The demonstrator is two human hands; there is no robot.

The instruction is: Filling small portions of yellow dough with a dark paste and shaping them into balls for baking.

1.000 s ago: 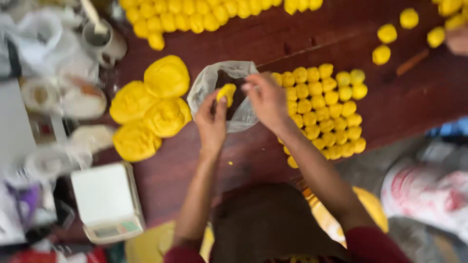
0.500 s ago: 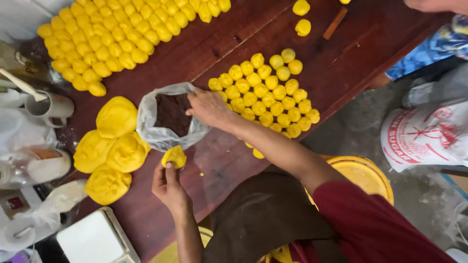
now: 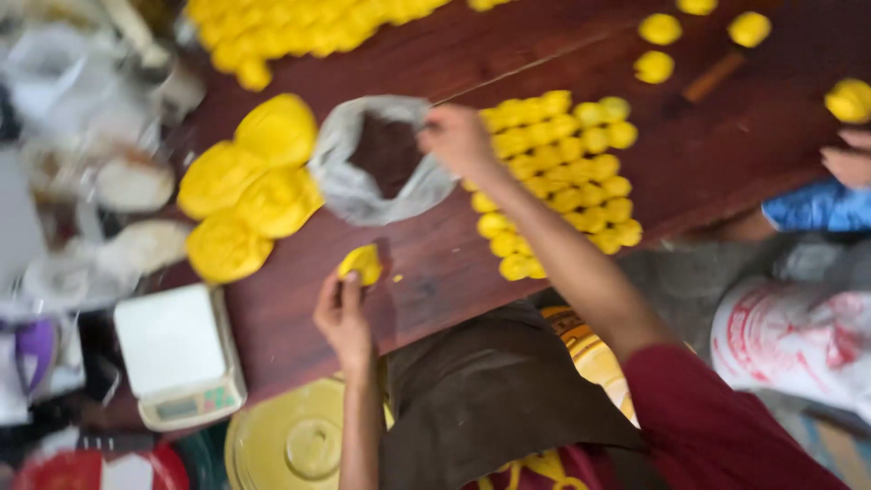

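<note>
Shifted since half a second ago: whole view has slid, bag and dough piles now sit higher and further right in frame; hands keep roughly the same jobs.

Left to right. Small white scale [image 3: 177, 356] at the near table edge, within reach. Four big yellow dough lumps [image 3: 243, 186] clustered beside it — stock, I'd judge, parked close to the working spot. Left hand [image 3: 343, 313] is low over the dark wooden table [image 3: 435, 263], fingers curled round a small flattened yellow dough piece [image 3: 361, 264], pinched at its lower edge with fingertips — closed on it, not flat-palmed. Piece looks roughly round and cupped, open face tilted up and away from the person; no clear long axis, blur hides the rest.

Clear plastic bag [image 3: 376, 172] of dark brown filling [image 3: 386, 152] stands mouth up, centre of the table. Right hand [image 3: 456, 138] is at the bag's right rim, fingers bent — cannot tell if it grips plastic or filling, motion blur.

Right of that, rows of small yellow balls [image 3: 562, 172] packed tight. Another person's hand [image 3: 848, 163] at far right edge.
</note>
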